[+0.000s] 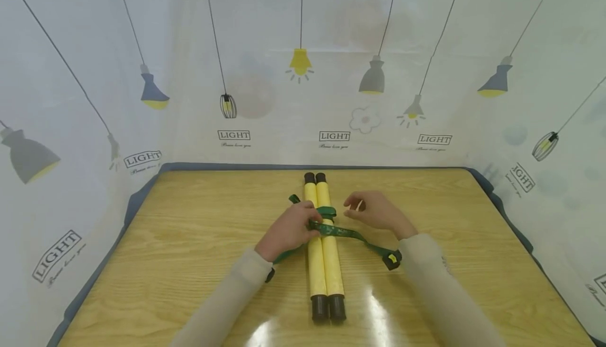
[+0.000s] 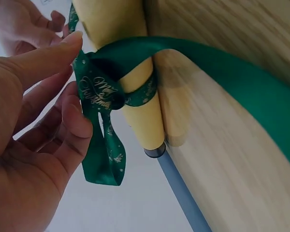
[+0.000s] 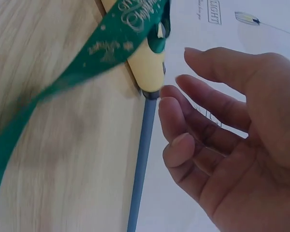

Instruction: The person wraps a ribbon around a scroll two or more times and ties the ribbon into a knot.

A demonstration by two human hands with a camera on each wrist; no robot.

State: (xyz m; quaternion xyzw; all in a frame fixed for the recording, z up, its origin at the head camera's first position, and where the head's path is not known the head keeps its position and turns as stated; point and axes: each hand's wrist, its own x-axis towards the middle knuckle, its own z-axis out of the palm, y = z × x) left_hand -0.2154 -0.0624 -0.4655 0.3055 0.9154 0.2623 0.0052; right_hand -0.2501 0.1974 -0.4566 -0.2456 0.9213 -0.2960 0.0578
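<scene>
Two yellow tubes (image 1: 333, 268) with black end caps lie side by side, pointing away from me. A green ribbon (image 1: 347, 232) with gold print is wrapped round them, and a knot with a hanging loop (image 2: 106, 164) shows in the left wrist view. My left hand (image 1: 291, 230) lies over the tubes and pinches the ribbon near that knot. One ribbon tail runs right towards my right cuff, another left under my left wrist. Right of the tubes, my right hand (image 1: 376, 211) hovers with loosely bent fingers, holding nothing and apart from the ribbon.
The wooden table (image 1: 199, 221) has a blue-grey edge strip (image 1: 236, 166). White wall sheets (image 1: 265, 16) printed with lamps stand on its back and sides. A small dark object (image 1: 392, 259) sits by my right cuff.
</scene>
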